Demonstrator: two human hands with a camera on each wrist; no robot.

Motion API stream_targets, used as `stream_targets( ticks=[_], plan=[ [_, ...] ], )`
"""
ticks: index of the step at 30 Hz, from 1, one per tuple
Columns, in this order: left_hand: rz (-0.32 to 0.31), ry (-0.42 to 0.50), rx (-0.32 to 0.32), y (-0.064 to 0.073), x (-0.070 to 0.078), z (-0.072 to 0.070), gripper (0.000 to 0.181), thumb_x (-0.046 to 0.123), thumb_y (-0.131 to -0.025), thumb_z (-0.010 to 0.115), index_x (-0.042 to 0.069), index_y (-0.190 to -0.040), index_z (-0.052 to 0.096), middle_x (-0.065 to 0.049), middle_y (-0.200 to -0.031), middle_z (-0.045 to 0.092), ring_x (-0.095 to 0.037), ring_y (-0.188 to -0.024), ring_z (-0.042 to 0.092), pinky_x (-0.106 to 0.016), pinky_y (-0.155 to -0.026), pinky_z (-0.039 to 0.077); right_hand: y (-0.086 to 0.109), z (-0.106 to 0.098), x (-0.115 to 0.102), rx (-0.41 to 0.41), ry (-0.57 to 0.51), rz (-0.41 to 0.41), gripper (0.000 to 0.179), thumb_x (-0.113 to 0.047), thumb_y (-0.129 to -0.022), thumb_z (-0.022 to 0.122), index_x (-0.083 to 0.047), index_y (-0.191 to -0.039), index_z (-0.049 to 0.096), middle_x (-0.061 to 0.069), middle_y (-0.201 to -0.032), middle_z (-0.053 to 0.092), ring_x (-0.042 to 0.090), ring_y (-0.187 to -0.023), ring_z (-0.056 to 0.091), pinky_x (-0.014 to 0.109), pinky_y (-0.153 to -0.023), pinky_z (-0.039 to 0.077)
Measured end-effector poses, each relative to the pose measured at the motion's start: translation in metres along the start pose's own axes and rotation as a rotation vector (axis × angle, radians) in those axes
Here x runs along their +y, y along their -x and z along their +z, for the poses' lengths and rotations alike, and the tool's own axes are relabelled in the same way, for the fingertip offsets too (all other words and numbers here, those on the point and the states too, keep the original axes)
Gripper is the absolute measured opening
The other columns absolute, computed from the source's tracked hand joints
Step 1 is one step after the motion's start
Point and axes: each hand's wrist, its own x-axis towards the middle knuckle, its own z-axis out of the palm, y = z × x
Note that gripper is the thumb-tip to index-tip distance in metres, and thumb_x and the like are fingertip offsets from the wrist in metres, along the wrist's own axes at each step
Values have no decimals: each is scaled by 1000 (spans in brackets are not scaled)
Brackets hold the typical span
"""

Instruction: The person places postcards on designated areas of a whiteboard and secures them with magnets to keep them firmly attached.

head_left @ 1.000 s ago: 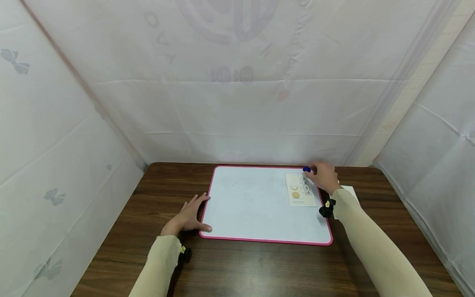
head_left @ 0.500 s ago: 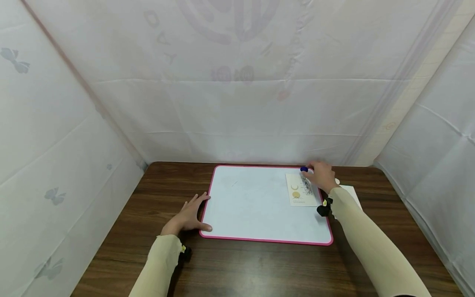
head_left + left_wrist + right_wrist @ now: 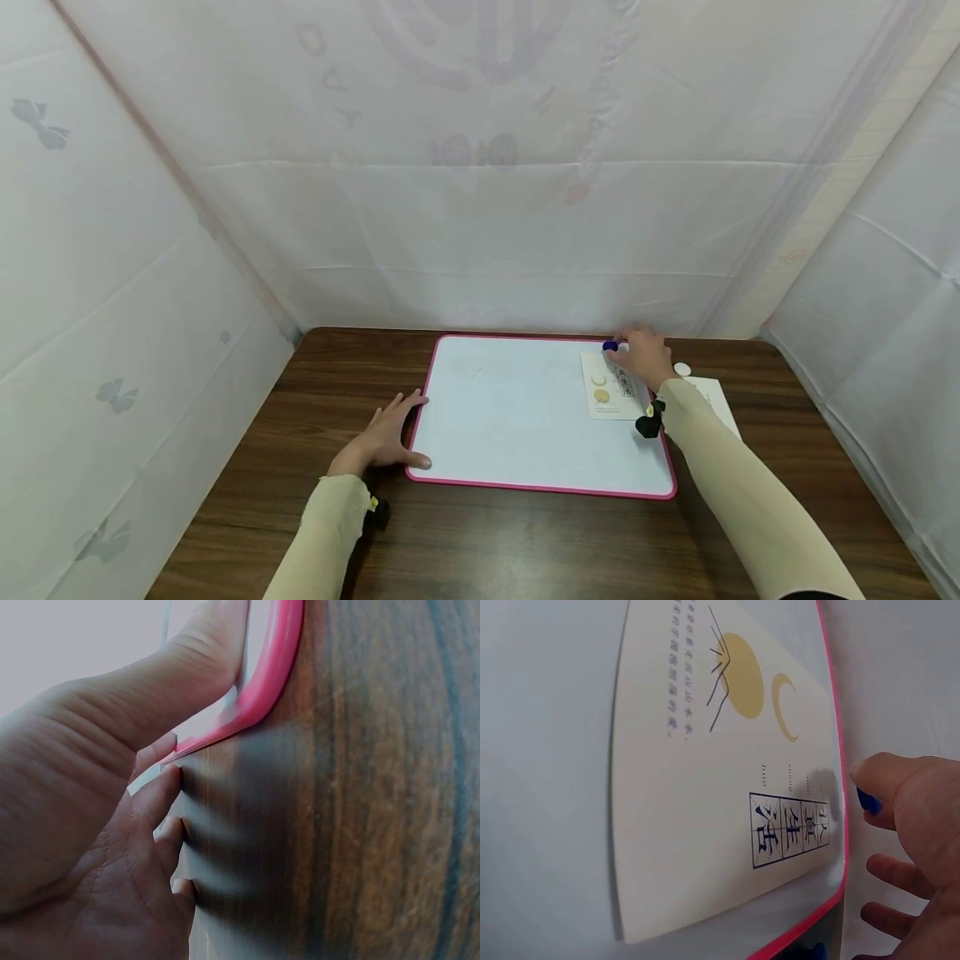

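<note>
A whiteboard with a pink rim lies on the table. My left hand rests at its left edge, thumb pressing the near corner and the other fingers spread, several fingertips on the wood. Between the thumb and index finger of my right hand I pinch a small round blue magnet at the board's far right corner. Under that hand lies a cream card, printed with a yellow sun, a crescent and boxed characters; in the head view my hand covers part of it.
Right of the board lie a white sheet and a small white disc, the sheet partly behind my right forearm. Pale printed cloth hangs behind the wooden table and on both sides.
My right hand has shifted slightly left along the far edge with the blue magnet. The white disc now shows beside my wrist. My left hand has stayed in place.
</note>
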Motion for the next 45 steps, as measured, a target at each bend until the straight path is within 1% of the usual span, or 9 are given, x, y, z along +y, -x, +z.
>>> stream_targets(
  ticks=[6,10,17,26,30,45],
  plan=[
    [-3,1,7,0,0,0,110,37,-72,95,6,-157,34,-23,-167,21,-48,-154,11,-72,-118,7,-2,4,-1,-20,5,7,39,-26,-98,69,0,-126,66,29,-138,52,54,-126,41,75,-102,34],
    [-10,0,9,1,1,0,109,36,-72,95,6,-157,35,-23,-168,21,-47,-154,12,-72,-119,7,-3,6,-2,-21,28,2,38,-26,-99,69,1,-126,66,29,-138,53,54,-126,41,75,-101,35],
    [-10,1,9,0,0,0,109,36,-72,95,6,-157,34,-22,-168,21,-47,-154,11,-72,-119,7,-5,8,0,-31,43,-4,36,-26,-98,69,-1,-124,67,30,-141,51,56,-128,39,77,-103,33],
    [-21,5,3,-1,2,2,110,37,-72,95,7,-158,34,-22,-168,20,-46,-155,11,-70,-120,5,-5,11,2,-32,46,1,35,-26,-97,70,-2,-122,68,28,-140,52,54,-127,39,77,-103,32],
    [-15,7,10,-1,1,2,109,35,-72,96,7,-157,34,-22,-168,22,-47,-154,11,-70,-120,5,-5,12,3,-29,61,-3,34,-27,-97,70,-2,-120,69,29,-139,52,54,-126,39,78,-103,33],
    [-15,14,12,0,2,1,109,33,-72,96,6,-157,34,-22,-168,21,-47,-155,11,-70,-120,4,-4,10,0,-39,69,-2,35,-27,-98,69,-1,-121,69,30,-139,51,54,-127,38,78,-103,31]
  ],
)
